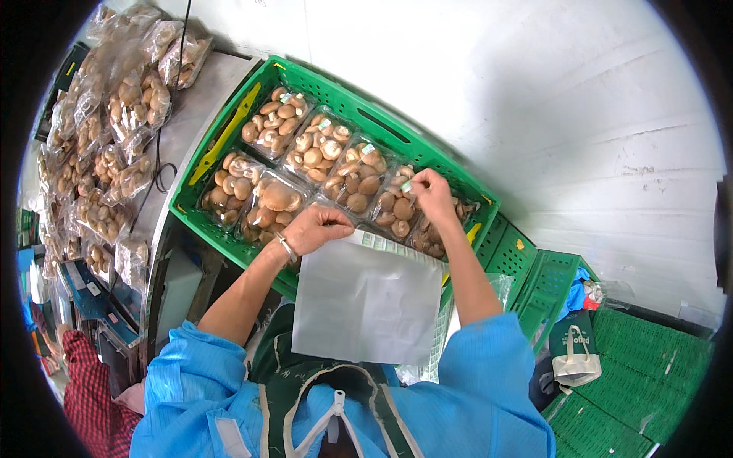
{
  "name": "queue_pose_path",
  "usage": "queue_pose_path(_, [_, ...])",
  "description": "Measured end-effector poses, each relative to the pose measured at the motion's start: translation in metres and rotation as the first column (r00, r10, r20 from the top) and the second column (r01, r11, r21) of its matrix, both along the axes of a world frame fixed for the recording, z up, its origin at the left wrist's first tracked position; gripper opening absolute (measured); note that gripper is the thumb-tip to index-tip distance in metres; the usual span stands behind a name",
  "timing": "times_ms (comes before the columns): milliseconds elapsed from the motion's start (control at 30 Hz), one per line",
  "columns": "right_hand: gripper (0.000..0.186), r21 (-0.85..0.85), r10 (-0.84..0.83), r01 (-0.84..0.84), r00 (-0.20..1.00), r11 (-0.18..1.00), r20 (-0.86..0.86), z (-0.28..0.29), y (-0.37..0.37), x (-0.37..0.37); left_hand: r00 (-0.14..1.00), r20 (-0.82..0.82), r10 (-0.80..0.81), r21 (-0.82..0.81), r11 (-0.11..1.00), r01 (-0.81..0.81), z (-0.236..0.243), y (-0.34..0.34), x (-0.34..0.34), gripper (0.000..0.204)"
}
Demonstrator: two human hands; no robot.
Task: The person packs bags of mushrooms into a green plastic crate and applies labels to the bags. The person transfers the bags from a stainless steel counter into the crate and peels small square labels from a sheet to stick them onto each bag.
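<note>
Several clear packs of brown mushrooms [312, 157] lie in a green crate [366, 113] in front of me. My left hand [317, 230] is closed, pinching the upper edge of a white sheet of stickers [365, 299], which hangs down over the crate's near side. Strips of small printed stickers show along its top and right edges. Over the packs at the crate's right, my right hand [433, 195] has its fingertips pinched at a small pale-green sticker [407, 185] on a mushroom pack [395, 208]. Similar stickers sit on several packs in the far row.
Bagged mushrooms [103, 164] are heaped on a grey table [210, 95] to the left, with a black cable hanging across. A person's checked sleeve [88, 389] shows at lower left. Green crates [637, 366] and a tote bag [574, 359] stand at right. A white wall [580, 91] rises behind.
</note>
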State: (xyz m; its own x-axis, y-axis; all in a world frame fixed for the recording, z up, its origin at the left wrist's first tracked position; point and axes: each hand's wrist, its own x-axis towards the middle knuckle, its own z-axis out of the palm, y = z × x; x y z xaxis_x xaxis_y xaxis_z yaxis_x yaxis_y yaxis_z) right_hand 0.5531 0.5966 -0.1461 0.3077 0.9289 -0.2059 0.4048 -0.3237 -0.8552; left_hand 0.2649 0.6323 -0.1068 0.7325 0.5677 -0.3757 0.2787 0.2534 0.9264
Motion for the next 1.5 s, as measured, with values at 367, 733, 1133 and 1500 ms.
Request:
queue_pose_path(367, [0.018, 0.086, -0.059, 0.038, 0.965, 0.996, 0.254, -0.025, 0.004, -0.003, 0.987, -0.158, 0.004, 0.345, 0.937, 0.051, 0.037, -0.013, -0.013, 0.009])
queue_pose_path(733, [0.012, -0.169, 0.542, -0.627, 0.756, 0.76, -0.368, 0.081, -0.064, -0.057, 0.993, -0.012, -0.12, 0.635, 0.766, 0.1, 0.035, -0.025, 0.016, 0.015])
queue_pose_path(1133, [0.009, 0.252, 0.401, -0.413, 0.911, 0.875, 0.097, 0.075, -0.079, -0.072, 0.986, -0.113, -0.119, 0.12, 0.984, 0.133, 0.029, -0.025, 0.026, 0.021])
queue_pose_path(1500, [0.003, 0.081, 0.212, -0.204, 0.973, 0.976, -0.095, 0.064, -0.06, 0.008, 0.99, -0.102, -0.103, -0.021, 0.995, 0.101, -0.014, -0.034, 0.031, 0.027])
